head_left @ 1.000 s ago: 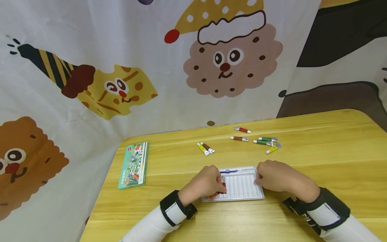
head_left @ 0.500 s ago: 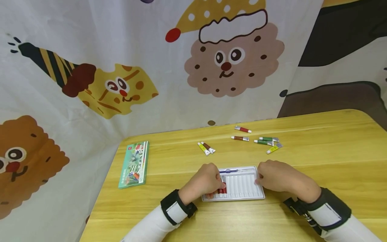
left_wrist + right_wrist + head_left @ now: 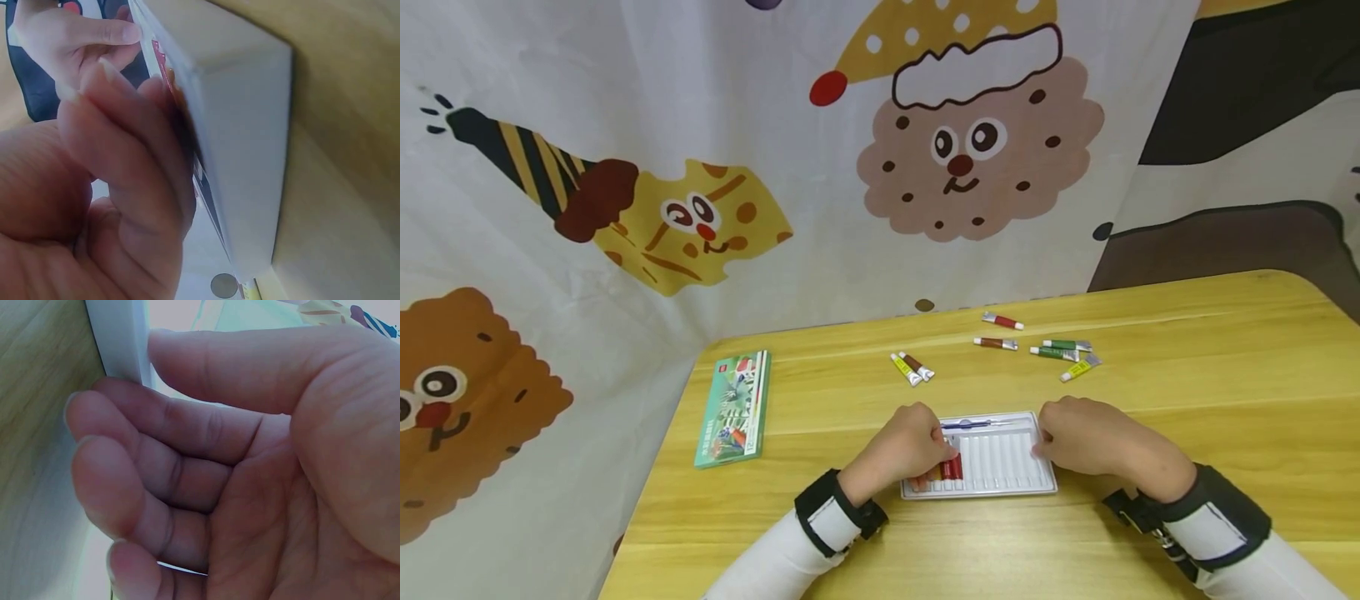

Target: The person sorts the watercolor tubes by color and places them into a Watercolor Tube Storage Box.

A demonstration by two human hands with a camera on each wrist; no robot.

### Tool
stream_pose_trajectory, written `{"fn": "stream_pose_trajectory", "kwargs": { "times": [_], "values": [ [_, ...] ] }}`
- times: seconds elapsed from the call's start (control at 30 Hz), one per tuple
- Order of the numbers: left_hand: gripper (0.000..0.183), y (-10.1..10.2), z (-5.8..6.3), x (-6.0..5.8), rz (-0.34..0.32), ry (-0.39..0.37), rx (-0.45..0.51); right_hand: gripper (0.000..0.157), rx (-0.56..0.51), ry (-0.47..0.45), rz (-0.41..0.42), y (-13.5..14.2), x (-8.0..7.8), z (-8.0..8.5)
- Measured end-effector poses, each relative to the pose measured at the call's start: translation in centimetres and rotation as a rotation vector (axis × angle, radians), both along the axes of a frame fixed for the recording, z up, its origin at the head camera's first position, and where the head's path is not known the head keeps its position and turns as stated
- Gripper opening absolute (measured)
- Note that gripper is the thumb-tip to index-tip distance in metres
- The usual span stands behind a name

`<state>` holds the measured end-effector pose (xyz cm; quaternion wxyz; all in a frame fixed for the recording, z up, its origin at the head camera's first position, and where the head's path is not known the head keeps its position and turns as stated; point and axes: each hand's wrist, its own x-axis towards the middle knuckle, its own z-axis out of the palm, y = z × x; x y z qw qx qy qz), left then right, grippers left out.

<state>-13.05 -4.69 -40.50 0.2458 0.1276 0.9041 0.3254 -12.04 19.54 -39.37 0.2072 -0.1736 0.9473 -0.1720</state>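
A white plastic paint tray point(image 3: 1007, 471) lies on the table in front of me. Two red paint tubes point(image 3: 952, 468) sit side by side in its slots. Beside them a yellow-orange tube point(image 3: 935, 473) is partly covered by fingers. My left hand point(image 3: 910, 446) bends over the tray's left part, its fingertips at the tubes; whether it grips one is hidden. In the left wrist view its curled fingers point(image 3: 134, 150) lie along the tray's side. My right hand point(image 3: 1082, 437) pinches the tray's right edge between thumb point(image 3: 219, 365) and forefinger. A blue paintbrush point(image 3: 967, 425) lies in the upper groove.
A green paint box point(image 3: 732, 408) lies at the table's left. Behind the tray lie yellow and brown tubes point(image 3: 910, 367). Farther right are a red tube point(image 3: 1003, 321), a brown tube point(image 3: 996, 343), two green tubes point(image 3: 1055, 353) and a yellow tube point(image 3: 1080, 367). A printed curtain point(image 3: 820, 267) hangs behind.
My left fingers have shifted slightly up and left, so more of the red tubes and the yellow-orange tube shows. The right hand stays at the tray's edge.
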Motion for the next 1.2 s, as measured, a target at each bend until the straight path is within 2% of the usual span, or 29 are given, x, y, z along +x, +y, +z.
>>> {"fn": "stream_pose_trajectory", "kwargs": {
  "times": [0.37,0.53,0.63,0.83,0.9,1.07,1.2],
  "values": [
    [0.036,-0.6,0.0,0.0,0.004,0.007,0.001,0.019,-0.014,-0.001,0.008,-0.4,0.0,0.2],
    [0.036,-1.4,0.3,0.2,0.011,0.024,0.016,0.023,-0.063,0.02,0.029,0.3,-0.9,0.4],
    [0.035,-2.0,0.7,0.4,0.03,0.046,0.018,0.024,-0.081,0.095,0.031,1.1,-2.4,0.6],
    [0.032,-3.5,1.0,1.1,0.026,0.146,0.009,0.009,-0.065,0.396,0.012,1.8,-7.3,0.6],
    [0.03,-4.1,0.9,1.4,0.025,0.174,0.003,0.007,-0.058,0.459,0.0,1.7,-8.9,0.4],
    [0.024,-5.4,0.6,1.9,0.047,0.22,-0.002,0.014,0.005,0.474,-0.032,1.3,-12.0,-0.9],
    [0.018,-6.5,0.6,2.0,0.068,0.233,0.003,0.017,0.039,0.434,-0.047,1.2,-13.6,-2.0]
  ]
}}
